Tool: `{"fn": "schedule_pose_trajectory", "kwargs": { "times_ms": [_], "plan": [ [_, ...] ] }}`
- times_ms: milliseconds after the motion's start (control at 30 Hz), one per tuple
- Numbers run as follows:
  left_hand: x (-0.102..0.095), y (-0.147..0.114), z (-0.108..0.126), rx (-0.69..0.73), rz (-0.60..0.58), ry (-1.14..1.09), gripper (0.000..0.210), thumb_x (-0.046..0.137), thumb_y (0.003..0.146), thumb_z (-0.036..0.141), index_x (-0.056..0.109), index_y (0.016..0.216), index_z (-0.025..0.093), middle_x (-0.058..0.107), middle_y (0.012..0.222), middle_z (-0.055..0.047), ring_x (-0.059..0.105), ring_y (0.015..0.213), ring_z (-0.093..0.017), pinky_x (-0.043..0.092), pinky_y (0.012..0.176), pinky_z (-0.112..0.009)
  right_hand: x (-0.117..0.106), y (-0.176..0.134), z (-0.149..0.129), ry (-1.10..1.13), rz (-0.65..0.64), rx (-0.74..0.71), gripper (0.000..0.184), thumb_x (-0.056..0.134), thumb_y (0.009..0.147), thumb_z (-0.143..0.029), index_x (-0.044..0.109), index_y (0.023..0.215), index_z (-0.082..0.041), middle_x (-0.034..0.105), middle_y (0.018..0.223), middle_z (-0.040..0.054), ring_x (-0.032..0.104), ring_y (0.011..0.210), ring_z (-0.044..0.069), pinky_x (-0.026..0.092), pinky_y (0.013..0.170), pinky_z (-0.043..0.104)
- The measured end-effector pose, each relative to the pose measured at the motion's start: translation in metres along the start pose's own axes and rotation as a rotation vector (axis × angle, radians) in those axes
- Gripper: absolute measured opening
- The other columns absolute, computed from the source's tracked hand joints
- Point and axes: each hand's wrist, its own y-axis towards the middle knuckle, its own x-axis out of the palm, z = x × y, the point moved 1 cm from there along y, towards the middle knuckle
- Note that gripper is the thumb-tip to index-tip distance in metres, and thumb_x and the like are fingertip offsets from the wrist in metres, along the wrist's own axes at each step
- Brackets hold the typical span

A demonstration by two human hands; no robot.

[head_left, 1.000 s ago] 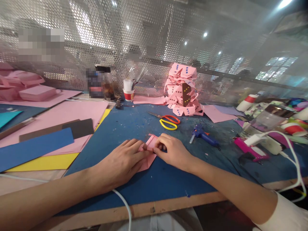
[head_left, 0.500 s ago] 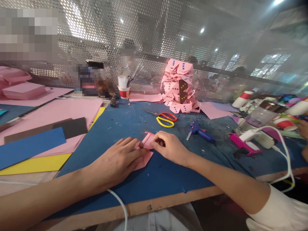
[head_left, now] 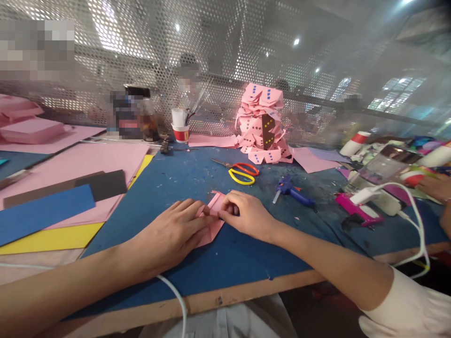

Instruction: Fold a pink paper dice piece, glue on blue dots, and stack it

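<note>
A small folded pink sheet (head_left: 216,202), which looks like craft paper or foam, lies on the blue tabletop between my hands. From the left, my left hand (head_left: 181,227) covers much of it, fingers bent over the piece and holding it down. The fingers of my right hand (head_left: 244,213) are curled and pinched at its right edge, close to my left fingertips. What exactly lies under the fingertips is hidden. Just beyond the hands rest scissors (head_left: 242,174) with one red and one yellow handle. A blue glue gun (head_left: 292,192) lies to the right of them.
A pile of pink cut pieces with small coloured squares (head_left: 259,126) stands by the perforated metal screen. Large pink sheets (head_left: 116,162) and a blue strip (head_left: 45,213) lie at left. A pink device (head_left: 359,211) with a white cable sits at right, near another person's hand (head_left: 433,185).
My right hand has shifted slightly left along the pink sheet, closer to my left fingers. My left hand stays almost still. The other person's hand at far right reaches further in.
</note>
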Motion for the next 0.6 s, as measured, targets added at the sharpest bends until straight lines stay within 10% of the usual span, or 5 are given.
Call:
{"fn": "schedule_pose_trajectory", "kwargs": {
  "times_ms": [600],
  "plan": [
    [-0.0018,0.0006,-0.0001,-0.003,-0.033,0.018,0.029,0.045,0.1,0.02,0.069,0.115,0.024,0.063,0.102,-0.009,0.057,0.093,-0.022,0.049,0.086,-0.035,0.0005,0.0002,0.0029,0.012,-0.006,-0.002,0.015,0.064,0.085,-0.017,0.056,0.073,-0.02,0.055,0.074,-0.0037,0.049,0.067,0.01,0.036,0.063,0.024]
  ]
}}
